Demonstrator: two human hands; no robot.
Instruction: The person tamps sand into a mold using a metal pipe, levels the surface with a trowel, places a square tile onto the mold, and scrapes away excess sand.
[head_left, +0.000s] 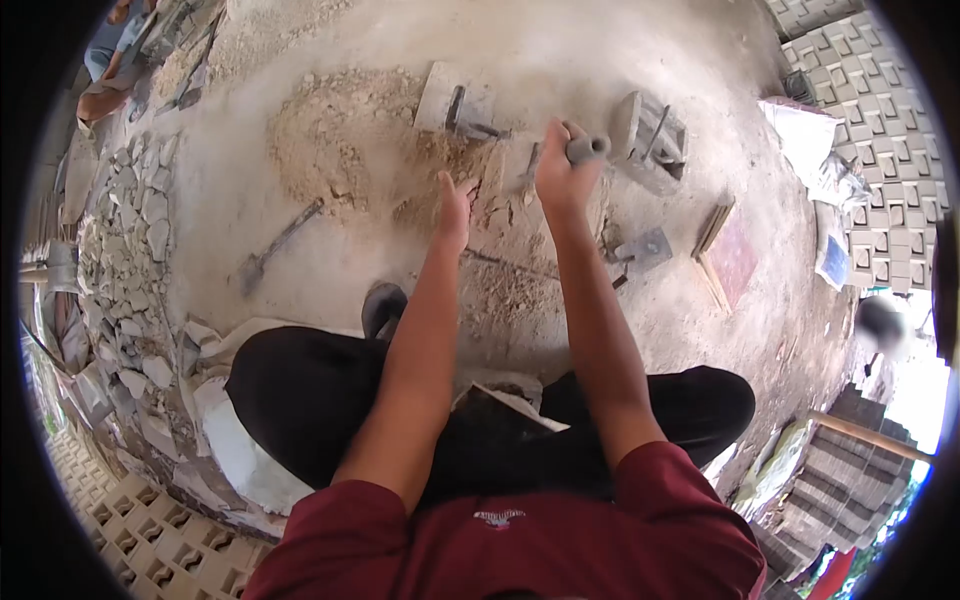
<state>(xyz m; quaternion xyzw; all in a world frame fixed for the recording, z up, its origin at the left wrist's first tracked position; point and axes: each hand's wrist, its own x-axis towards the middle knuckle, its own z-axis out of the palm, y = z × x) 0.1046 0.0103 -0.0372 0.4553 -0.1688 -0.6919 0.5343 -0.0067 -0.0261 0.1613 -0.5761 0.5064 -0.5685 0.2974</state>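
My right hand is wrapped round a grey pipe-like handle, whose round end points up. Whatever the handle joins below is hidden. Over the heap of sandy soil, my left hand is raised with its fingers apart and nothing in it. Beyond my hands a dark metal tool rests at a pale flat board. To the right of my right hand sits a grey box-shaped mould. Below the box lies a flat metal trowel blade.
A small shovel lies on the ground at left, beside broken stones. At right are a reddish board, a white sack and stacked patterned blocks. Another person sits at the upper left.
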